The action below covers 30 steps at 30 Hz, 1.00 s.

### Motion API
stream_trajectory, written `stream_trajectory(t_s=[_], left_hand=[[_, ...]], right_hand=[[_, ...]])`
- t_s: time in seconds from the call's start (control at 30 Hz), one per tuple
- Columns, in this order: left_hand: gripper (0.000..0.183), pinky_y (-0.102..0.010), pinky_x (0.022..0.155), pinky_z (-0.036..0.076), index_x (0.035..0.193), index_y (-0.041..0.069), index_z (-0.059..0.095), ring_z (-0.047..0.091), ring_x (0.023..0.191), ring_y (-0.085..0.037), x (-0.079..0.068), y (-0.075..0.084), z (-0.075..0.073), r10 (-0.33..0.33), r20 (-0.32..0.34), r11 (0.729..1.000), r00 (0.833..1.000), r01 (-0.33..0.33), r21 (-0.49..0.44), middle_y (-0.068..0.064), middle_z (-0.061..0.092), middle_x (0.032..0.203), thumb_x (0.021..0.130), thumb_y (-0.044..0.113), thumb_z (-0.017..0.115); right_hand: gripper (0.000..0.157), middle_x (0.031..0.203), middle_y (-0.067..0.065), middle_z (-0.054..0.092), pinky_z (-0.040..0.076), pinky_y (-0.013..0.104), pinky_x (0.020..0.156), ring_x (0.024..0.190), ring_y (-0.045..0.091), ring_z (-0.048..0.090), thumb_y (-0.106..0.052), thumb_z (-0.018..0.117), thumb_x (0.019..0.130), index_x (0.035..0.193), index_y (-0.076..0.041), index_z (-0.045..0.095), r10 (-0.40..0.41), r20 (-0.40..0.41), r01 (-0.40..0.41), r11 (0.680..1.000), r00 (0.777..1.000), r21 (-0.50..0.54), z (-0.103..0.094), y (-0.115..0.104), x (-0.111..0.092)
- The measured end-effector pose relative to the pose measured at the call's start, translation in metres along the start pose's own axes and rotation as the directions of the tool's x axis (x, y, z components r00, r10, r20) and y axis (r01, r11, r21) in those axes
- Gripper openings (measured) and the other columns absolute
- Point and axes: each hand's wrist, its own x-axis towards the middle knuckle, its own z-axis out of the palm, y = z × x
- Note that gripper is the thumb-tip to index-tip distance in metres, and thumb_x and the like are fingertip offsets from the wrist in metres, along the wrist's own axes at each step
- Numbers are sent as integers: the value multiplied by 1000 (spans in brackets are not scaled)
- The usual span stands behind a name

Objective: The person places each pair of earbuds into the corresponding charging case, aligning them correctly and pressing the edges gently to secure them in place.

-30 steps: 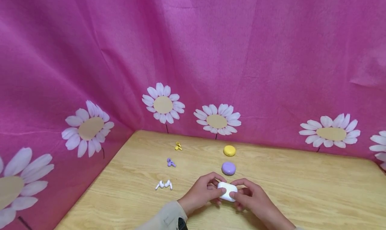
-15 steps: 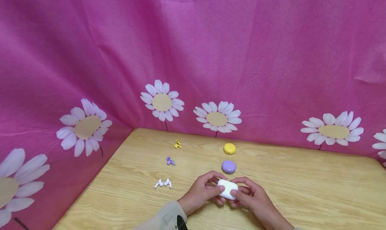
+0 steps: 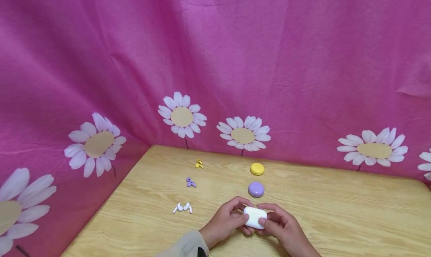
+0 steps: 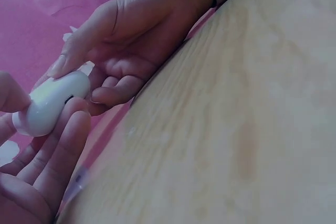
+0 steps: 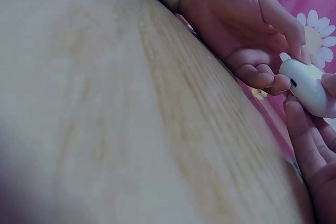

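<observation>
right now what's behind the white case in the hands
In the head view, the purple case lies behind it, then the yellow case farther back. The white case, left hand and right hand cover a patch of table, so anything there can't be seen.

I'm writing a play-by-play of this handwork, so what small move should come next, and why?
Probably easing the white case open: it looks closed, the left hand and right hand both grip it, and the white earbuds lie outside it on the table.
</observation>
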Motion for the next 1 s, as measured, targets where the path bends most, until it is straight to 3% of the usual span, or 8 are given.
stream_trajectory(t_s=[0.2,0.5,0.77,1.0], left_hand=[[28,-29,63,57,121,2,53,68,73,-18,-7,2,3,15,-22,1000,1000,-15,11,-10,55,101,93,4,57],[28,-28,63,56,121,1,54,69,72,-18,-5,3,5,9,-26,1000,1000,-9,-4,-10,57,100,93,3,58],[32,-28,62,56,124,5,52,68,72,-18,-6,4,5,-9,-22,1000,1000,9,-6,-11,56,104,93,3,58],[23,-29,64,57,120,-1,49,68,75,-18,-6,2,2,52,63,998,997,-50,-30,-11,58,106,98,7,52]], right_hand=[[37,100,12,67,56,41,77,85,20,68,-4,54,97,132,6,48,-42,25,43,999,999,-13,3,-2,-3],[42,102,11,67,56,39,78,90,16,66,-6,59,94,134,6,48,4,-5,-4,1000,1000,-11,3,-6,-3],[32,115,6,64,56,38,76,91,17,66,0,50,98,130,7,51,-88,72,87,996,993,18,0,-2,-4],[32,111,10,64,56,38,76,89,19,67,5,46,98,129,11,48,-171,117,165,985,978,56,0,0,-1]])
